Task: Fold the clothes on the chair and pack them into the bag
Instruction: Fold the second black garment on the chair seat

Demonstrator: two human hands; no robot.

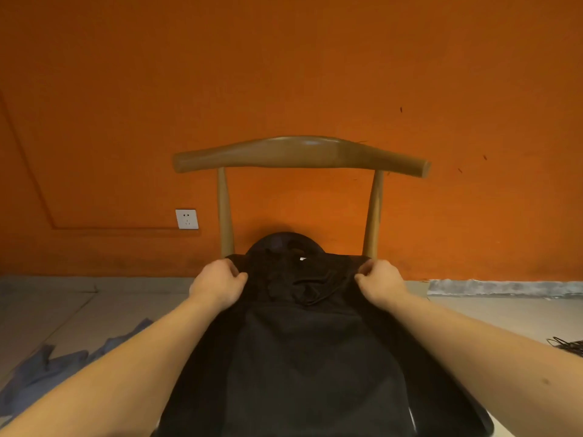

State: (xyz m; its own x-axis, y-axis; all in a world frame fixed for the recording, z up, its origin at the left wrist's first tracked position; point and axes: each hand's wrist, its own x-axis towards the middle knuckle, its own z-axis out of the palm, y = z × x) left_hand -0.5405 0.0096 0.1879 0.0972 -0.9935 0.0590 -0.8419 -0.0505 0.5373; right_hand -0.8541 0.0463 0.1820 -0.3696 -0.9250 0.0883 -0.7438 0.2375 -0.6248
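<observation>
Hands first: the left hand (217,283) is curled tight, fingers and thumb pinching the black hooded garment (315,357) at one shoulder. The right hand (381,283) is curled the same way and pinches the opposite shoulder. Both bare forearms reach forward along the garment's two sides.

The garment lies spread flat on the seat (479,417) of the chair (299,152), body toward the camera and neck toward the backrest. Its hood (284,244) rises rounded at the far edge of the seat, between the two wooden uprights. A small white label shows just inside the neck opening. Only a dark rim of the seat is visible, at the lower right.

The chair stands against an orange wall (315,58). A white socket (186,219) is mounted low on it, left of the chair. On the grey tiled floor (47,304) a crumpled blue cloth (47,370) lies to the left. At the right edge lies a dark, thin-stranded object (568,346), cut by the frame; its kind cannot be told.
</observation>
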